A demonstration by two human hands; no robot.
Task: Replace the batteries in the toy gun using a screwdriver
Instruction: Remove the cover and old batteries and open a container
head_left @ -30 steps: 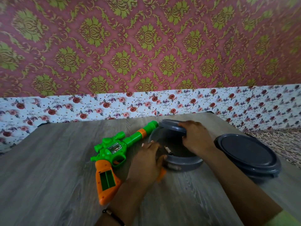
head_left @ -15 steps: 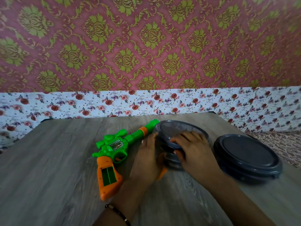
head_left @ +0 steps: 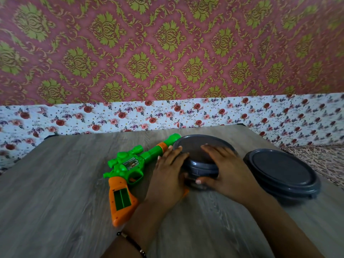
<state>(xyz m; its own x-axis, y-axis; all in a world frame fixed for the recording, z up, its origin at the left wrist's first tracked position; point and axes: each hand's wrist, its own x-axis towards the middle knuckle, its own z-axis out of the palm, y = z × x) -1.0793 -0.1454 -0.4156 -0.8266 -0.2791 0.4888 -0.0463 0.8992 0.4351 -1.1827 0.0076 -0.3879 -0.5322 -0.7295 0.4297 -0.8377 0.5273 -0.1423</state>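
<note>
No text, label, brand, number or sign could be read anywhere in the view.
</note>
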